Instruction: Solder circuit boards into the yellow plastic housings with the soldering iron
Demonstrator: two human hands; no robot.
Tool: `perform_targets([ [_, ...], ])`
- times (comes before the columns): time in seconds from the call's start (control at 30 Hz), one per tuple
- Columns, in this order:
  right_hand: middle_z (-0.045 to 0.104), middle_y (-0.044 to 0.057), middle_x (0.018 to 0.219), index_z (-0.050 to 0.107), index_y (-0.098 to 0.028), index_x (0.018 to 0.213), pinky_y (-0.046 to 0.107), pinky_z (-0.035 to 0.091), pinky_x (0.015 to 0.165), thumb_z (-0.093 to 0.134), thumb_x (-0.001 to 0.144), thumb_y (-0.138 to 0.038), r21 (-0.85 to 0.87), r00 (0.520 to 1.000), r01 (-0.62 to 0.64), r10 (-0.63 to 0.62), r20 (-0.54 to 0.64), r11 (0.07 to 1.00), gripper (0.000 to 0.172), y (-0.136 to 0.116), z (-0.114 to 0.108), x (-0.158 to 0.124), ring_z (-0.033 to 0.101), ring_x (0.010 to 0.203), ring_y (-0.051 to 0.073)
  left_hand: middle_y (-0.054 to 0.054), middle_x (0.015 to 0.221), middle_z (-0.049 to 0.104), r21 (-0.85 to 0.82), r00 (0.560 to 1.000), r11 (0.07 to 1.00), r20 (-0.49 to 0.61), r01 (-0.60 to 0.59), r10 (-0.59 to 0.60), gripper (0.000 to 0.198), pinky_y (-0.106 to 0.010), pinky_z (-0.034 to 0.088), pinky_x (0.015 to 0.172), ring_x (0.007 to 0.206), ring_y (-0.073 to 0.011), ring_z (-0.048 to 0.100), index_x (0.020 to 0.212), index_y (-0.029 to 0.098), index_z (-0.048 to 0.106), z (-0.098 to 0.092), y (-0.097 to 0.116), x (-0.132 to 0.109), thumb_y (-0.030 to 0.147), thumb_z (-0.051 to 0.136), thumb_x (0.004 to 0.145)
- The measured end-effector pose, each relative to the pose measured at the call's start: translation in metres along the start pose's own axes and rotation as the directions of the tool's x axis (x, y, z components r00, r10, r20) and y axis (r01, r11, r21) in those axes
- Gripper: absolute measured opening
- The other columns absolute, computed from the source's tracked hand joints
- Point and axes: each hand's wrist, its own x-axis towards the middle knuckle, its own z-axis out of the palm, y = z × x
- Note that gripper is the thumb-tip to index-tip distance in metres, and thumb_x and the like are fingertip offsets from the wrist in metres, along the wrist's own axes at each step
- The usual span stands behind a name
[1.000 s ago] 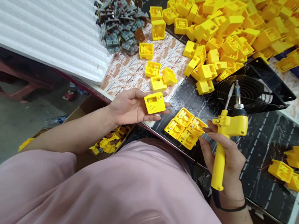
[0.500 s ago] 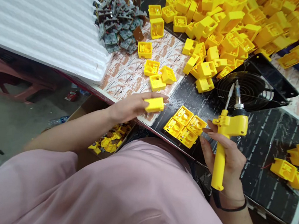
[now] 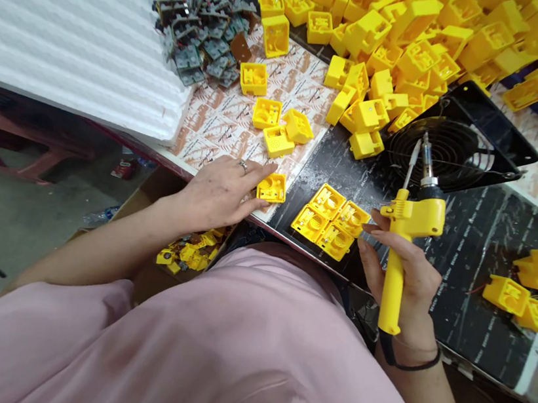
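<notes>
My left hand (image 3: pixel 221 190) lies palm down at the table's near edge, its fingertips pinching a small yellow plastic case half (image 3: pixel 272 187) that rests open side up on the table. Just right of it, several yellow case halves (image 3: pixel 328 220) lie side by side on the black mat. My right hand (image 3: pixel 406 272) is wrapped round the grip of a yellow soldering gun (image 3: pixel 406 236), whose tip points away from me over a black fan grille (image 3: pixel 447 149).
A big heap of yellow cases (image 3: pixel 419 43) fills the far side. A pile of grey circuit boards (image 3: pixel 199 14) sits beside white corrugated foam (image 3: pixel 74 24). More yellow cases (image 3: pixel 535 289) lie at right. A cardboard box of yellow parts (image 3: pixel 187 253) stands below the table edge.
My left hand turned over from palm up to palm down and set the yellow case half on the table, open side up. The right hand with the soldering gun stayed put.
</notes>
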Motion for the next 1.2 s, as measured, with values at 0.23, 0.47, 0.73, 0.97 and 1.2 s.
perform_targets([
  [0.23, 0.080, 0.006, 0.123, 0.064, -0.027, 0.123, 0.035, 0.070, 0.091, 0.080, 0.092, -0.013, -0.027, 1.000, -0.005, 0.005, -0.011, 1.000, 0.038, -0.001, -0.001, 0.000, 0.082, 0.104, 0.024, -0.017, 0.172, 0.041, -0.138, 0.942, 0.933, -0.001, -0.331, 0.334, 0.058, -0.040, 0.056, 0.108, 0.146, -0.0286, 0.059, 0.155, 0.022, 0.056, -0.009, -0.012, 0.008, 0.009, 0.042, 0.100],
  [0.47, 0.080, 0.008, 0.123, 0.065, -0.025, 0.121, 0.033, 0.070, 0.091, 0.081, 0.091, -0.011, -0.042, 1.000, -0.002, 0.002, -0.001, 0.999, 0.037, 0.001, 0.000, 0.000, 0.082, 0.104, 0.024, -0.014, 0.131, 0.075, -0.250, 0.943, 0.931, -0.270, -0.265, 0.196, 0.036, -0.038, 0.058, 0.107, 0.125, -0.0250, 0.071, 0.134, 0.016, 0.065, 0.028, 0.005, -0.012, 0.034, 0.053, 0.105],
  [0.73, 0.080, 0.008, 0.124, 0.064, -0.026, 0.122, 0.033, 0.069, 0.093, 0.080, 0.091, -0.010, -0.029, 1.000, -0.013, 0.013, -0.004, 0.999, 0.039, -0.003, 0.001, 0.004, 0.082, 0.102, 0.023, -0.018, 0.152, 0.063, -0.212, 0.965, 0.977, -0.255, 0.003, -0.058, 0.060, -0.061, 0.039, 0.125, 0.145, -0.0398, 0.055, 0.143, 0.018, 0.063, -0.006, -0.025, 0.077, 0.048, 0.068, 0.092],
  [0.97, 0.081, 0.007, 0.118, 0.066, -0.027, 0.121, 0.035, 0.070, 0.089, 0.079, 0.091, -0.010, -0.002, 0.999, -0.029, 0.029, -0.018, 1.000, 0.037, 0.001, -0.004, 0.002, 0.082, 0.100, 0.024, -0.012, 0.131, 0.074, -0.890, 0.957, 0.456, -0.118, 0.017, -0.266, 0.057, -0.052, 0.056, 0.111, 0.127, -0.0308, 0.070, 0.139, 0.015, 0.067, -0.021, -0.022, 0.107, 0.051, 0.051, 0.098],
  [1.2, 0.082, 0.006, 0.116, 0.066, -0.026, 0.120, 0.034, 0.069, 0.091, 0.078, 0.091, -0.009, 0.018, 1.000, 0.003, -0.003, -0.029, 1.000, 0.036, 0.000, 0.001, 0.007, 0.082, 0.104, 0.024, -0.024, 0.142, 0.068, -0.965, 0.956, 0.099, 0.220, 0.242, -0.195, 0.063, -0.054, 0.064, 0.107, 0.131, -0.0358, 0.071, 0.149, 0.008, 0.055, -0.018, -0.007, 0.085, 0.046, 0.035, 0.102],
])
